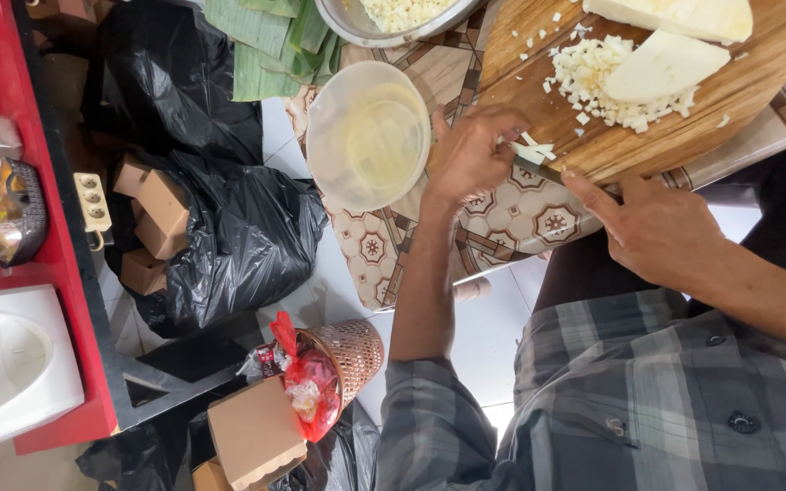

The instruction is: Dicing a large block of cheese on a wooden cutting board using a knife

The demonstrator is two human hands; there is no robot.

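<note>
Seen from above, looking down past a grey plaid shirt (pixel 629 400) at two bare hands working at the near edge of a round wooden cutting board (pixel 684 118). Left hand (pixel 470 155) curled at the board's near left rim, fingers bunched together and pinching a few pale cabbage strips (pixel 535 148). Right hand (pixel 652 227) just to the right and nearer, fingers wrapped around a knife (pixel 539 165), index finger stretched along its back; only a short dark stretch of blade visible between the two hands, touching the strips. Farther in on the board, a heap of chopped cabbage (pixel 593 86), with a pale cabbage wedge (pixel 661 65) lying on it and a larger cabbage piece (pixel 675 14) at the far edge.

Board resting on a table covered by a patterned cloth (pixel 520 214) of brown and cream tiles. Just left of the left hand, a clear round plastic container (pixel 367 135), standing at the table's edge. Beyond it, a metal bowl (pixel 384 27) holding more chopped pieces, beside folded green banana leaves (pixel 270 45).

To the left, on the floor, black plastic bags (pixel 238 236) with small brown cardboard boxes (pixel 152 214) among them. Nearer, a small woven basket (pixel 343 350) lying on its side with red wrapping (pixel 307 386) spilling out, next to another brown box (pixel 252 432). Far left, a red shelf edge (pixel 34 182).
</note>
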